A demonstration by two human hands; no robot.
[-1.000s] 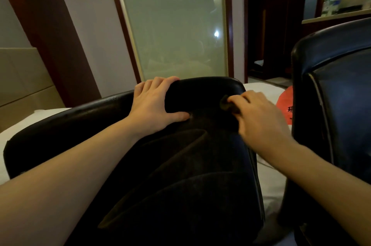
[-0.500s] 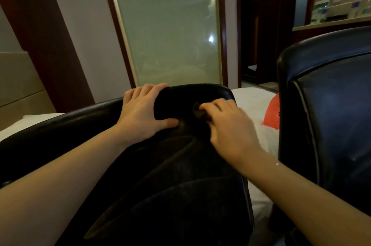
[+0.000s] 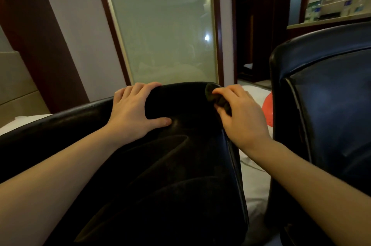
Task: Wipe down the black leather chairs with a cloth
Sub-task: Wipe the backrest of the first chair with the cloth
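A black leather chair (image 3: 176, 175) fills the lower middle of the view, its back towards me. My left hand (image 3: 132, 111) grips the top edge of its backrest, fingers over the far side and thumb on the near face. My right hand (image 3: 243, 115) presses a small dark cloth (image 3: 217, 98) against the backrest's top right corner; only a crumpled part of the cloth shows under the fingers. A second black leather chair (image 3: 329, 109) stands close on the right.
A white bed surface (image 3: 255, 177) lies between and behind the chairs, with a red object (image 3: 268, 109) partly hidden by the right chair. A frosted glass panel (image 3: 160, 24) in a dark wood frame stands ahead. A counter (image 3: 325, 19) with small items is far right.
My right hand with the cloth slid left along the backrest top, then back right to the corner. My left hand kept its grip on the top edge.
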